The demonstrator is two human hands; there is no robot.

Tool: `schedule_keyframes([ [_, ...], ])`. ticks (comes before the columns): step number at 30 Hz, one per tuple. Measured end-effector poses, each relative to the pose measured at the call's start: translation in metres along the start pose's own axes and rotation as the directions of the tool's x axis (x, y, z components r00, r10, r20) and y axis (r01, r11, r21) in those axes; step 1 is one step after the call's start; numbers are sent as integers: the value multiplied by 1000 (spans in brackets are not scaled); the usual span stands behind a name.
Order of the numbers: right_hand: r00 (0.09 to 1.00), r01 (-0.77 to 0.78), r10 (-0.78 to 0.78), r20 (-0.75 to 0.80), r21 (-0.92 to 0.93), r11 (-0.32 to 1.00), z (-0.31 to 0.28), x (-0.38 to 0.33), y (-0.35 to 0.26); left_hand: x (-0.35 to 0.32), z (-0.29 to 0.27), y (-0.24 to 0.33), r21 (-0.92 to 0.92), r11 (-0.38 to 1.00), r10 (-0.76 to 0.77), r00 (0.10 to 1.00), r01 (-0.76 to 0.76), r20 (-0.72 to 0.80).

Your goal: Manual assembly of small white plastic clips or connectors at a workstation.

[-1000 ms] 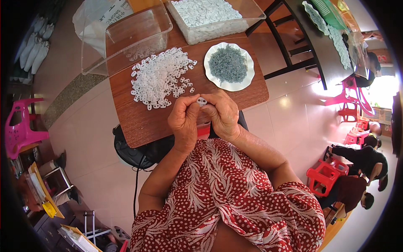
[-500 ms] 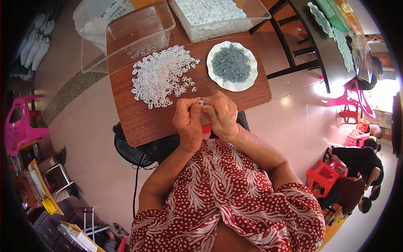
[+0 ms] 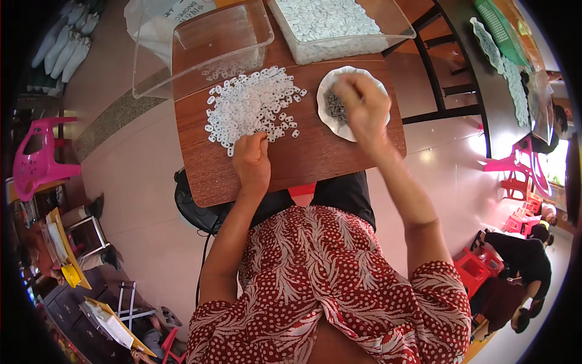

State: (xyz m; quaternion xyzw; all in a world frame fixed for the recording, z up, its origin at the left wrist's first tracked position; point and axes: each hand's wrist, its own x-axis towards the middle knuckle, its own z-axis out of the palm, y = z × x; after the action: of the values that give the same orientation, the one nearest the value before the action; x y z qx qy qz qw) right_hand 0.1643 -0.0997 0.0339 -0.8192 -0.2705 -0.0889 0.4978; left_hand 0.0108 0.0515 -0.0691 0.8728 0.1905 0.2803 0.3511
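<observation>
Small white plastic pieces with two dark holes [image 3: 251,100] lie in a loose pile on the brown wooden table [image 3: 206,179]. At the pile's near edge is my left hand [image 3: 251,167], its fingers closed together against the pieces; whatever is between them is hidden. A white scalloped plate [image 3: 324,115] to the right holds a heap of small, thin grey parts [image 3: 335,108]. Over this plate hovers my right hand [image 3: 368,112], its thumb and forefinger smeared by motion, covering much of the heap. I cannot make out anything in its fingers.
Behind the pile stands a clear plastic bin [image 3: 260,43] with a few white pieces. Beside it, another clear bin [image 3: 345,45] is full of them. A dark side table [image 3: 485,79] is at the right, and people sit on red stools [image 3: 476,270] beyond.
My hands were together at the table's near edge around a small white piece. They have parted: the left moved to the white pile, the right over the plate. That piece no longer shows.
</observation>
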Motion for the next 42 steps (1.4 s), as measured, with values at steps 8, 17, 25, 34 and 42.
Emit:
schedule_keyframes([
  [8,878,404,-458,-136,-300,864,11,113,43,3,41,27,175,960,201,973,-219,113],
  [17,862,475,-498,94,-489,731,35,143,80,6,69,18,435,861,138,945,-262,296],
  [25,851,504,-520,73,-386,772,14,115,51,0,71,24,318,928,97,949,-196,301],
  [34,972,180,-145,184,-189,965,-24,-20,55,-6,15,21,-351,793,-399,860,498,319],
  [42,978,7,57,200,-307,952,-18,-87,63,-17,6,34,-433,469,-495,635,770,593],
])
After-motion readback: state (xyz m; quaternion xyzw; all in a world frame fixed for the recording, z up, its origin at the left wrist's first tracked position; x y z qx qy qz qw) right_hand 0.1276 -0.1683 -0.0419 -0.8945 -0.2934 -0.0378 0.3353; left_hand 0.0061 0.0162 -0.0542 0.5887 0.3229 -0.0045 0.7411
